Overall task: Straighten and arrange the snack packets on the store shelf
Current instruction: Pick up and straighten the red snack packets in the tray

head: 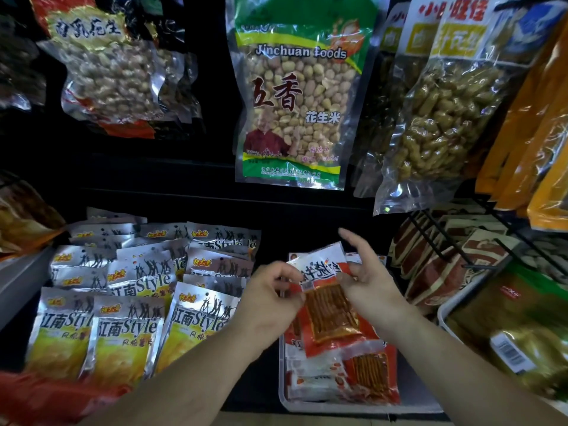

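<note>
Above white tray at 5 o'clock, holding red snack packet; pinching its 9 o'clock edge with left hand, gripping 3 o'clock edge with right hand, forefinger extended.

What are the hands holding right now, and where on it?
Both hold one red-and-white snack packet: the left hand pinches its upper left edge, the right hand grips its upper right edge.
</note>
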A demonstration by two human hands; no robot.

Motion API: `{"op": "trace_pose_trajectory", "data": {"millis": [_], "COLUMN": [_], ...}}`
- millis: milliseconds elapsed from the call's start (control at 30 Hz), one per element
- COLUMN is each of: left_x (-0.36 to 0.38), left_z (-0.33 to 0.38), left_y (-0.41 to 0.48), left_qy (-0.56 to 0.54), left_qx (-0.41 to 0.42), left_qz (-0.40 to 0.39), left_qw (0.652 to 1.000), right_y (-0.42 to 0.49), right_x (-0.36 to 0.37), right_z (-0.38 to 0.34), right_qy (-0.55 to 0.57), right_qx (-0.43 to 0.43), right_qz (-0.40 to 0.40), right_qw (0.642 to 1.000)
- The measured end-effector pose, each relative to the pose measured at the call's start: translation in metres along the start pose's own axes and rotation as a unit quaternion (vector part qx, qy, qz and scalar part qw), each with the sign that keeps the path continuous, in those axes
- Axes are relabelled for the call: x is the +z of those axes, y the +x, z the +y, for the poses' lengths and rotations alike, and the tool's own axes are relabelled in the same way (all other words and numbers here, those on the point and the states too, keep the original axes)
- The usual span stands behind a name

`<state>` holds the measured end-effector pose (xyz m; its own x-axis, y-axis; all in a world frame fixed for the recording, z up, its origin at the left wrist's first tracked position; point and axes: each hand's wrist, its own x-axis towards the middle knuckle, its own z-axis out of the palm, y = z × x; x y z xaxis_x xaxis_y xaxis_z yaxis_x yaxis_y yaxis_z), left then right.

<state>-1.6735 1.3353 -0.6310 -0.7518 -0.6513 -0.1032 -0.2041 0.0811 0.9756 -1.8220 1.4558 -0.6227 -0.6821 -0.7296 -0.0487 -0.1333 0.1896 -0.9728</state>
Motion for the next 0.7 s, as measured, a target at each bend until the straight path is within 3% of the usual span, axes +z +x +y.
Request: {"op": "trace_pose_trajectory", "data": {"millis": [133,300,500,567,700], "left_x": [-0.003,-0.001,0.0,0.004,0.002], "left_z": [0.002,0.001,-0.003,-0.003,0.003], "left_y": [-0.006,-0.003,-0.004,-0.005,-0.005], "left_qy": [-0.069,-0.082,-0.079,-0.073,-0.098], "left_qx": [-0.061,-0.053,-0.053,-0.047,-0.03], "left_qz": [-0.069,-0.025,-0.108,-0.117,-0.06], "left_qw": [0.993,0.995,0.99,0.989,0.993], "right_y": [0.002,0.003,0.011,0.01,0.002], "right_x": [-0.002,-0.008,-0.011,-0.017,-0.021], "right_z": [0.002,0.01,0.019,0.015,0.007], "right_qy": [0.004,0.024,0.102,0.106,0.054], "right_qx": [0.004,0.077,0.074,0.072,0.081], "right_qz": [-0.052,-0.098,0.026,-0.013,-0.108], "right_qw": [0.999,0.992,0.992,0.992,0.989]}}
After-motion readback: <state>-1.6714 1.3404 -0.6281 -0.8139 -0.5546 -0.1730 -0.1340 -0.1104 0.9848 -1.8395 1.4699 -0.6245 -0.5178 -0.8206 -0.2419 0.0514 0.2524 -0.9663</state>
